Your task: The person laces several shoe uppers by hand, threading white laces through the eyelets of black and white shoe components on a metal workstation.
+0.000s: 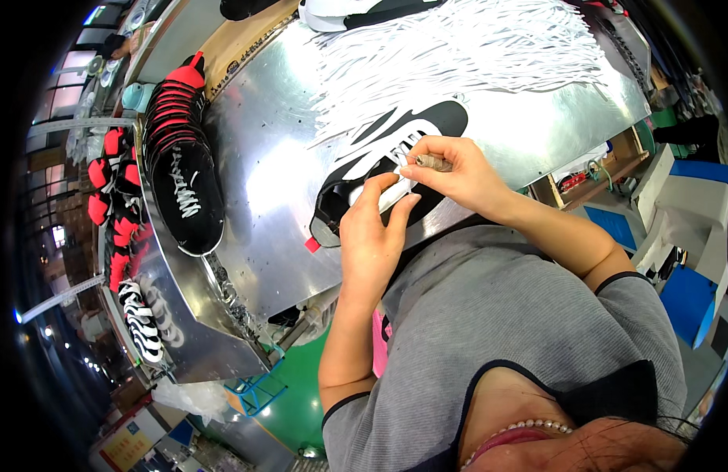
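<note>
One shoe upper (368, 161), probably light and supple, best held beside its lacing (403, 148), with tool handle (435, 163) pinched in right hand (466, 177) and unclear grip in left hand (372, 236).

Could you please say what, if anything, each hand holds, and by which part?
The right hand holds a small tool by its tan handle; whether the left hand, over the black-and-white shoe, grips anything cannot be told.
</note>
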Action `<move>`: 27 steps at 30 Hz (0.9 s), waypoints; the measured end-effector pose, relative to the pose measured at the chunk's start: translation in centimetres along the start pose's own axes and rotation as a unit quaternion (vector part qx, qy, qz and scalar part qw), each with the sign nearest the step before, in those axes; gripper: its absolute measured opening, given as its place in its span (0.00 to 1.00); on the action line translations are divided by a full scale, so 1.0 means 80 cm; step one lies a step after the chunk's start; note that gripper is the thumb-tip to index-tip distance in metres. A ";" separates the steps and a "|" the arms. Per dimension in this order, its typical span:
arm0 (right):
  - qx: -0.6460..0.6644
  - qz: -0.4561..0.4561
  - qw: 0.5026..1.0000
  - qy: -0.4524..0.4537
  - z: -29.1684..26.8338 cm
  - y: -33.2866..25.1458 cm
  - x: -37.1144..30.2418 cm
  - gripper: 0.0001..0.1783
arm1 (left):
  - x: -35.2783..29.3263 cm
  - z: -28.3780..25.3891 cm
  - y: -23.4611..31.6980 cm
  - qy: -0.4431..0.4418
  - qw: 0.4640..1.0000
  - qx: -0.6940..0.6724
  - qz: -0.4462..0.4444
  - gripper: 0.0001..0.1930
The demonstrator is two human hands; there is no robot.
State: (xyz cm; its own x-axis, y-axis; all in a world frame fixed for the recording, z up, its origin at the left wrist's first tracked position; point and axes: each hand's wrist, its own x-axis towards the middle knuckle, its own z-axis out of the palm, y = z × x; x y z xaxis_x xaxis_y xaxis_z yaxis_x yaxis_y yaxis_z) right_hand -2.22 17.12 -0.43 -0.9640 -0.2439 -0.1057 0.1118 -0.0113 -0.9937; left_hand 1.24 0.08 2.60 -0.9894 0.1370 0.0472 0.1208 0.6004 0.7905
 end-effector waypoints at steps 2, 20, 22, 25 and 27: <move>-0.008 0.012 1.000 0.005 0.001 0.004 0.001 0.12 | 0.002 0.004 0.000 0.008 1.000 0.019 0.002 0.12; -0.163 -0.019 0.984 -0.068 -0.029 -0.006 -0.033 0.10 | 0.004 0.008 0.002 0.026 0.997 0.068 -0.023 0.10; -0.174 -0.017 0.982 -0.069 -0.025 -0.008 -0.029 0.10 | 0.000 0.015 -0.009 0.043 0.994 0.091 0.048 0.10; -0.168 0.000 0.983 -0.081 -0.015 -0.009 -0.020 0.09 | -0.005 0.022 -0.005 0.037 0.988 0.106 0.110 0.10; -0.163 0.027 0.982 -0.091 -0.009 -0.010 -0.015 0.09 | -0.007 0.019 -0.004 0.021 0.986 0.107 0.124 0.11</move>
State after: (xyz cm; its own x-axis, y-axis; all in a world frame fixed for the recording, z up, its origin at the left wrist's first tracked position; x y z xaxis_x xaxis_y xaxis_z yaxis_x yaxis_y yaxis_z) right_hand -1.35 18.12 0.43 -0.8968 -0.4046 -0.1791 0.0496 0.3104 -0.9493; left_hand 1.87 1.05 1.41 -0.9290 0.2708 0.2523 0.3699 0.7056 0.6045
